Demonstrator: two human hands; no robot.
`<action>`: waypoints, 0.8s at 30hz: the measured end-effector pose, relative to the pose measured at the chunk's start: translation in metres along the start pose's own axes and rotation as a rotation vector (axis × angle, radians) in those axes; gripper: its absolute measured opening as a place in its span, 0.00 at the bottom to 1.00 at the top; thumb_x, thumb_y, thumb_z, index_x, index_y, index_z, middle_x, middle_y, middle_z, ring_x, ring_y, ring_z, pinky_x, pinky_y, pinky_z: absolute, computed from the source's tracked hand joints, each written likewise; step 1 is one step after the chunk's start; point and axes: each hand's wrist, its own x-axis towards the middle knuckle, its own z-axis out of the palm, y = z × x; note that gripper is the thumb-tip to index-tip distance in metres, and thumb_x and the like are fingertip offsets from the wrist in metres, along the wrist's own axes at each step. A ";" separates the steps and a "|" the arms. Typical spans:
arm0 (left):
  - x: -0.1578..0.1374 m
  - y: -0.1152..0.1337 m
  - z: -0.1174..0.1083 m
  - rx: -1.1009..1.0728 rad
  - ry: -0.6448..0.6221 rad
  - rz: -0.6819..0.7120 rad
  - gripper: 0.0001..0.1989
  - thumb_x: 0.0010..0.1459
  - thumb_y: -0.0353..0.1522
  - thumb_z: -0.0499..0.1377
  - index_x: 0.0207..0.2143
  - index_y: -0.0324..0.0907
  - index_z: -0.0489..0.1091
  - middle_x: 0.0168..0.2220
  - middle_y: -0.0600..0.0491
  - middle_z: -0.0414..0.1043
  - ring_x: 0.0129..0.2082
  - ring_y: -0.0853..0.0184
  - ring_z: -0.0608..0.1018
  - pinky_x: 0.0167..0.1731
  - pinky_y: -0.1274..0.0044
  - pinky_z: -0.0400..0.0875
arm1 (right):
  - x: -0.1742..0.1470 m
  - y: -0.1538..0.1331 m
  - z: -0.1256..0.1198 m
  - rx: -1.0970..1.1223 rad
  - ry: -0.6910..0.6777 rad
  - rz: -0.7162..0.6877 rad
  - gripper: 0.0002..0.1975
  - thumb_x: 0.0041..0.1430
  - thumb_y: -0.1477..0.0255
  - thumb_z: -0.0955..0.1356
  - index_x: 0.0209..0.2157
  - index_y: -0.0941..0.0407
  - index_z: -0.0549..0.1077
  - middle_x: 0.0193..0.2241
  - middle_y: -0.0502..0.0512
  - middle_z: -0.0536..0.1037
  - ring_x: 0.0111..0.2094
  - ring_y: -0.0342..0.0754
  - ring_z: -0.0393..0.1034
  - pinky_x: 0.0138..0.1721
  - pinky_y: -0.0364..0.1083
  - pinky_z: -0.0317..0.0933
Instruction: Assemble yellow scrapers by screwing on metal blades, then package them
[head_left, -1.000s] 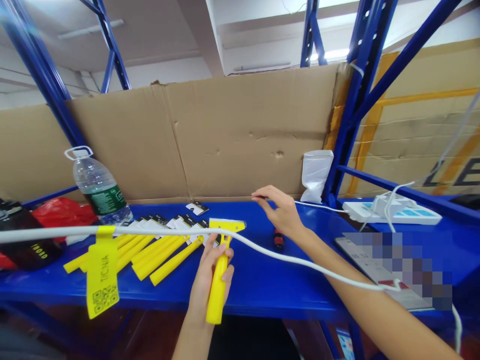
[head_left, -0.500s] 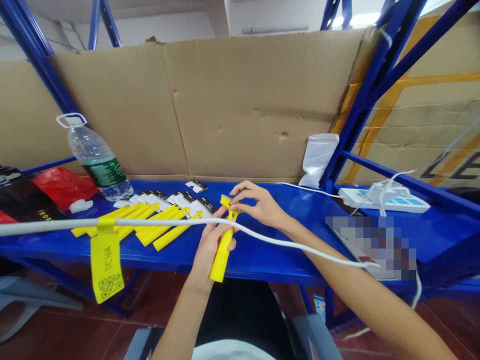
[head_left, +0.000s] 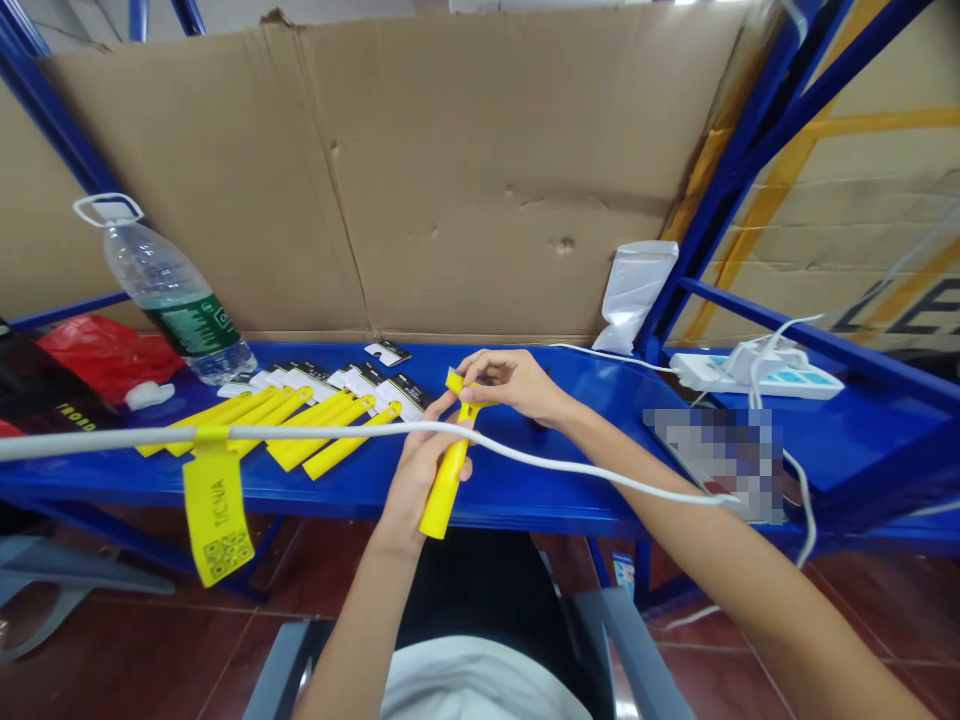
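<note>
My left hand (head_left: 427, 470) is wrapped round the handle of a yellow scraper-like tool (head_left: 444, 495), whose broad handle end points down towards my lap. At the tool's upper, wider end, my right hand (head_left: 521, 388) has its fingers pinched on the yellow head; the fingers partly hide that end. To the left on the blue table lie several similar yellow tools (head_left: 330, 455) in a slanting row. Black-and-white cards (head_left: 405, 395) lie at their upper ends. One separate card (head_left: 388, 353) rests further back, near the cardboard.
A white cable (head_left: 600, 492) with a yellow tag (head_left: 217, 520) crosses in front of the view. Left stand a water bottle (head_left: 180, 300) and a red bag (head_left: 109, 355). Right are a white power strip (head_left: 795, 381) and a blurred flat item (head_left: 720, 460). Cardboard (head_left: 465, 180) backs the table (head_left: 570, 510).
The view has tilted down slightly. My left hand keeps its grip on the yellow tool, while my right fingers have shifted a little at its head.
</note>
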 end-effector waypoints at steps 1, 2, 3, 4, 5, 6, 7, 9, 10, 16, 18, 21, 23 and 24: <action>-0.002 0.000 0.001 -0.007 -0.001 0.009 0.43 0.57 0.27 0.77 0.72 0.45 0.69 0.37 0.52 0.82 0.25 0.69 0.82 0.18 0.83 0.73 | 0.000 0.000 0.000 0.006 0.003 0.012 0.20 0.43 0.61 0.89 0.32 0.55 0.84 0.46 0.54 0.84 0.46 0.49 0.81 0.49 0.49 0.77; -0.004 0.000 0.001 -0.008 -0.002 0.011 0.43 0.57 0.28 0.77 0.73 0.46 0.69 0.37 0.52 0.82 0.24 0.70 0.81 0.18 0.83 0.73 | 0.000 0.000 0.000 0.008 0.005 0.020 0.20 0.42 0.61 0.89 0.31 0.55 0.84 0.46 0.54 0.84 0.45 0.48 0.80 0.49 0.48 0.77; -0.005 -0.001 0.001 -0.002 -0.004 0.006 0.43 0.58 0.29 0.76 0.74 0.47 0.68 0.37 0.52 0.82 0.22 0.71 0.80 0.18 0.83 0.72 | 0.000 0.000 0.000 0.006 0.007 0.025 0.21 0.42 0.61 0.89 0.31 0.55 0.83 0.45 0.54 0.84 0.45 0.48 0.80 0.49 0.48 0.77; -0.005 -0.001 0.000 0.007 -0.007 -0.003 0.43 0.59 0.29 0.76 0.74 0.47 0.68 0.37 0.52 0.83 0.20 0.73 0.78 0.18 0.83 0.72 | 0.000 -0.001 0.000 0.004 0.008 0.027 0.21 0.42 0.61 0.89 0.30 0.55 0.83 0.45 0.54 0.84 0.44 0.48 0.80 0.49 0.48 0.77; -0.005 -0.002 -0.001 0.012 -0.005 -0.007 0.44 0.59 0.29 0.76 0.75 0.48 0.67 0.37 0.52 0.83 0.19 0.73 0.78 0.18 0.83 0.72 | 0.000 -0.001 0.000 0.000 0.003 0.028 0.21 0.42 0.60 0.89 0.30 0.55 0.83 0.45 0.54 0.84 0.44 0.48 0.80 0.48 0.48 0.78; -0.004 -0.003 -0.001 0.012 0.001 -0.004 0.45 0.59 0.29 0.76 0.76 0.48 0.67 0.38 0.51 0.83 0.20 0.72 0.78 0.18 0.83 0.72 | 0.000 -0.001 0.000 -0.002 -0.002 0.027 0.22 0.42 0.60 0.89 0.30 0.55 0.83 0.46 0.54 0.84 0.43 0.47 0.80 0.48 0.48 0.78; -0.004 -0.003 -0.002 0.007 0.005 0.002 0.46 0.58 0.29 0.77 0.76 0.48 0.66 0.39 0.50 0.84 0.21 0.71 0.79 0.18 0.83 0.72 | 0.000 -0.001 -0.001 -0.005 -0.008 0.026 0.22 0.42 0.59 0.89 0.30 0.55 0.83 0.46 0.54 0.83 0.43 0.47 0.80 0.48 0.48 0.78; -0.003 -0.004 -0.002 0.003 0.006 0.008 0.47 0.58 0.29 0.77 0.77 0.49 0.64 0.40 0.50 0.84 0.22 0.71 0.80 0.19 0.83 0.72 | -0.001 -0.002 -0.001 -0.012 -0.015 0.023 0.21 0.44 0.59 0.88 0.31 0.55 0.83 0.47 0.54 0.83 0.43 0.47 0.79 0.48 0.48 0.77; -0.004 -0.003 -0.002 0.007 0.003 0.009 0.47 0.59 0.29 0.76 0.77 0.48 0.64 0.39 0.50 0.83 0.22 0.71 0.80 0.19 0.83 0.72 | -0.001 -0.002 -0.001 -0.013 -0.018 0.022 0.21 0.44 0.59 0.88 0.31 0.55 0.83 0.46 0.54 0.83 0.43 0.47 0.79 0.48 0.48 0.77; -0.008 0.000 0.003 0.008 -0.021 0.019 0.39 0.59 0.29 0.76 0.71 0.44 0.71 0.36 0.52 0.82 0.22 0.72 0.79 0.18 0.84 0.71 | -0.003 -0.009 -0.001 -0.033 -0.040 0.027 0.22 0.47 0.56 0.87 0.32 0.55 0.82 0.46 0.54 0.83 0.45 0.49 0.79 0.49 0.48 0.77; -0.006 -0.001 0.003 -0.006 -0.012 0.020 0.38 0.57 0.29 0.77 0.69 0.43 0.73 0.37 0.51 0.82 0.24 0.70 0.80 0.18 0.84 0.72 | -0.004 -0.011 -0.001 -0.046 -0.044 0.017 0.23 0.48 0.55 0.87 0.32 0.55 0.82 0.46 0.55 0.83 0.45 0.49 0.79 0.49 0.49 0.77; -0.001 -0.003 0.001 -0.012 -0.004 0.021 0.39 0.56 0.29 0.77 0.69 0.43 0.72 0.37 0.51 0.82 0.25 0.69 0.81 0.17 0.84 0.71 | -0.004 -0.011 -0.003 -0.059 -0.053 -0.001 0.22 0.47 0.56 0.87 0.32 0.55 0.83 0.46 0.55 0.83 0.45 0.49 0.79 0.49 0.49 0.77; 0.001 -0.004 -0.001 -0.008 -0.002 0.016 0.40 0.55 0.29 0.78 0.69 0.43 0.72 0.37 0.51 0.81 0.26 0.68 0.82 0.18 0.84 0.72 | -0.003 -0.010 -0.003 -0.063 -0.056 -0.004 0.22 0.47 0.56 0.87 0.33 0.55 0.83 0.46 0.54 0.83 0.44 0.48 0.79 0.49 0.49 0.77; 0.002 -0.005 -0.002 -0.007 -0.002 0.011 0.40 0.55 0.28 0.78 0.69 0.43 0.72 0.37 0.51 0.81 0.26 0.68 0.82 0.18 0.83 0.72 | -0.003 -0.010 -0.004 -0.064 -0.057 -0.005 0.21 0.48 0.56 0.87 0.33 0.55 0.83 0.46 0.54 0.83 0.44 0.48 0.79 0.49 0.49 0.76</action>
